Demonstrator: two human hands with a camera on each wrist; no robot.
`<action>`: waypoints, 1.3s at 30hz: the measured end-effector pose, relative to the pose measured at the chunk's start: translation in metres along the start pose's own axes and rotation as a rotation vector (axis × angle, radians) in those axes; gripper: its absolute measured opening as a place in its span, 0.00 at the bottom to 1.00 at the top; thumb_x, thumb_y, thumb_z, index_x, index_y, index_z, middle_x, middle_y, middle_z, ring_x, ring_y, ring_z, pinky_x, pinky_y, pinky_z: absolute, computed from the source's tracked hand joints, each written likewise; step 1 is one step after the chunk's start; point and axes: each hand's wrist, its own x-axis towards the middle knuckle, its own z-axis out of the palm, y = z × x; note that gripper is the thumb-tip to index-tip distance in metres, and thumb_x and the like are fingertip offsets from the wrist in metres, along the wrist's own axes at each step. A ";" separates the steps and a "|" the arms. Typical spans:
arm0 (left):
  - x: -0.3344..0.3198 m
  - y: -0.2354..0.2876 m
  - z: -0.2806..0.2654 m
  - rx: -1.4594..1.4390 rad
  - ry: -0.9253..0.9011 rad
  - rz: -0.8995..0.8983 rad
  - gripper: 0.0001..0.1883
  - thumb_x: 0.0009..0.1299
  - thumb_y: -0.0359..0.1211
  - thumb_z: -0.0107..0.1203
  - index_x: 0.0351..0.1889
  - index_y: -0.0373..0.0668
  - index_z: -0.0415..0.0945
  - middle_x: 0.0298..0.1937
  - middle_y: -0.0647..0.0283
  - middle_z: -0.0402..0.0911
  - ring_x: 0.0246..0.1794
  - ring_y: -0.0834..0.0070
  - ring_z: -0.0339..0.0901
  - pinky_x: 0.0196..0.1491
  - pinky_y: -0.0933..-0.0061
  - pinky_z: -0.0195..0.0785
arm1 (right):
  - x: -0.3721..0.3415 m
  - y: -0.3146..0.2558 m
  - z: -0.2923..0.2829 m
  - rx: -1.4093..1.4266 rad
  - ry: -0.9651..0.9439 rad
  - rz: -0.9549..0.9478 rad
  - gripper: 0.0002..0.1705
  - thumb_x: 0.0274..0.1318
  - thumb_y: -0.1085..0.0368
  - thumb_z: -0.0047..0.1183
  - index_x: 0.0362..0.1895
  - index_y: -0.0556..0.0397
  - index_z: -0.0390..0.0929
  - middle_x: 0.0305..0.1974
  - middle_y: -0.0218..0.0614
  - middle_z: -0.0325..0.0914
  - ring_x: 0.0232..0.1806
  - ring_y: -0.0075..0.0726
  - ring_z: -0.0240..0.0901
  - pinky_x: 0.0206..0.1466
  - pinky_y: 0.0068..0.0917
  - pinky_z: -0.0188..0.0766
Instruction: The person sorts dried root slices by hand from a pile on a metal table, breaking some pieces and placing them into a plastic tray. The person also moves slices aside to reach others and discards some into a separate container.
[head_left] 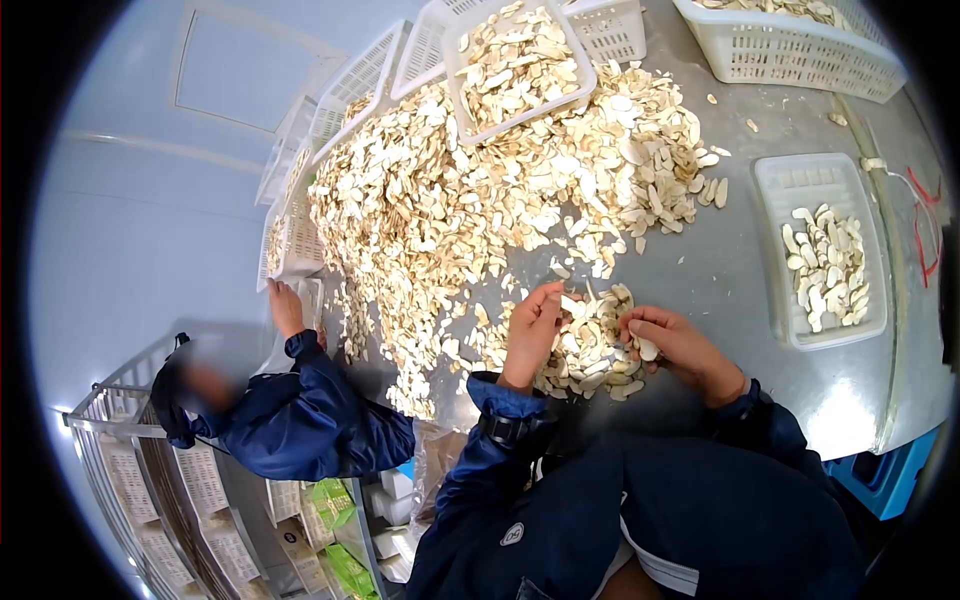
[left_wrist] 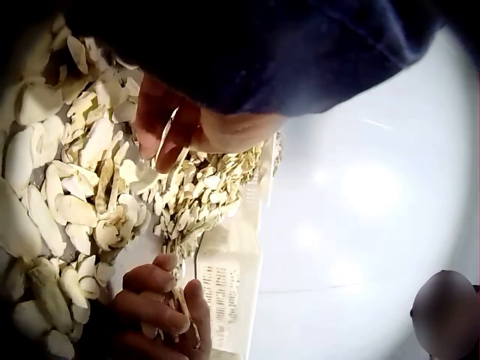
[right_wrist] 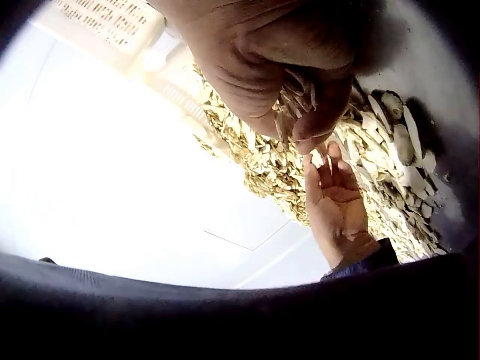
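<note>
In front of the person's body lies a small heap of pale dried slices (head_left: 590, 350), oval and brown-edged, with one hand on either side. On its left, the left hand (head_left: 535, 330) pinches a slice between thumb and fingers; that slice shows edge-on in the left wrist view (left_wrist: 166, 136). The right hand (head_left: 680, 345) grips several slices (right_wrist: 296, 97) in its curled fingers at the heap's right side. In the right wrist view the left hand (right_wrist: 337, 206) appears just below the right fingertips, palm showing.
A large pile of slices (head_left: 430, 200) spreads across the metal table (head_left: 730, 270). A shallow white tray (head_left: 875, 250) of slices stands at the right, and another tray (head_left: 585, 85) sits on the pile. White baskets (head_left: 800, 60) line the back. Another person (head_left: 300, 420) works at the left.
</note>
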 end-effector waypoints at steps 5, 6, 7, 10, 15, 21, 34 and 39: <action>-0.015 0.015 0.009 0.037 -0.055 0.031 0.14 0.80 0.35 0.50 0.57 0.38 0.74 0.45 0.62 0.86 0.35 0.86 0.75 0.38 0.84 0.67 | -0.002 -0.003 0.004 -0.005 -0.006 0.003 0.17 0.72 0.55 0.46 0.55 0.51 0.76 0.39 0.23 0.78 0.34 0.16 0.74 0.24 0.15 0.66; -0.022 0.022 0.017 0.016 -0.066 0.025 0.14 0.80 0.35 0.50 0.57 0.38 0.74 0.45 0.62 0.86 0.34 0.86 0.75 0.37 0.84 0.66 | -0.005 -0.007 0.006 0.053 -0.003 0.025 0.17 0.72 0.54 0.46 0.55 0.51 0.76 0.39 0.24 0.78 0.34 0.17 0.75 0.24 0.15 0.66; -0.031 0.030 0.025 0.012 -0.108 0.030 0.12 0.79 0.35 0.50 0.53 0.38 0.77 0.41 0.65 0.85 0.32 0.87 0.73 0.34 0.84 0.64 | -0.009 -0.012 0.010 0.110 0.000 0.048 0.18 0.73 0.54 0.46 0.55 0.51 0.76 0.39 0.24 0.79 0.34 0.18 0.76 0.24 0.16 0.67; -0.034 0.051 0.029 0.108 -0.179 0.051 0.11 0.79 0.35 0.51 0.50 0.38 0.80 0.37 0.68 0.83 0.31 0.87 0.73 0.33 0.84 0.64 | -0.010 -0.014 0.011 0.145 -0.025 0.066 0.19 0.74 0.53 0.44 0.56 0.52 0.76 0.39 0.26 0.80 0.33 0.21 0.79 0.23 0.16 0.69; 0.010 0.018 0.020 0.602 0.054 0.363 0.09 0.71 0.25 0.57 0.48 0.37 0.79 0.37 0.66 0.83 0.33 0.78 0.77 0.36 0.77 0.70 | -0.002 0.001 0.001 -0.002 -0.052 0.020 0.20 0.74 0.51 0.43 0.55 0.51 0.76 0.38 0.28 0.80 0.33 0.22 0.79 0.23 0.16 0.69; 0.020 0.020 0.037 1.023 -0.092 0.816 0.15 0.61 0.21 0.57 0.45 0.42 0.81 0.44 0.58 0.82 0.45 0.53 0.76 0.47 0.61 0.73 | -0.008 -0.007 -0.001 0.125 -0.060 0.022 0.16 0.73 0.53 0.45 0.48 0.50 0.77 0.37 0.28 0.80 0.36 0.23 0.81 0.25 0.18 0.71; 0.002 0.022 0.018 0.384 -0.064 0.204 0.10 0.75 0.29 0.56 0.50 0.34 0.79 0.36 0.66 0.83 0.33 0.84 0.76 0.36 0.81 0.67 | -0.002 -0.005 0.003 0.183 0.009 0.029 0.24 0.76 0.48 0.36 0.54 0.51 0.75 0.45 0.29 0.79 0.46 0.30 0.82 0.33 0.23 0.78; 0.013 0.011 0.043 0.733 -0.079 0.564 0.10 0.68 0.27 0.60 0.46 0.36 0.79 0.35 0.59 0.79 0.31 0.69 0.78 0.34 0.72 0.69 | -0.008 -0.006 0.003 0.093 0.006 -0.004 0.19 0.74 0.51 0.41 0.53 0.50 0.75 0.44 0.28 0.79 0.43 0.27 0.81 0.32 0.21 0.77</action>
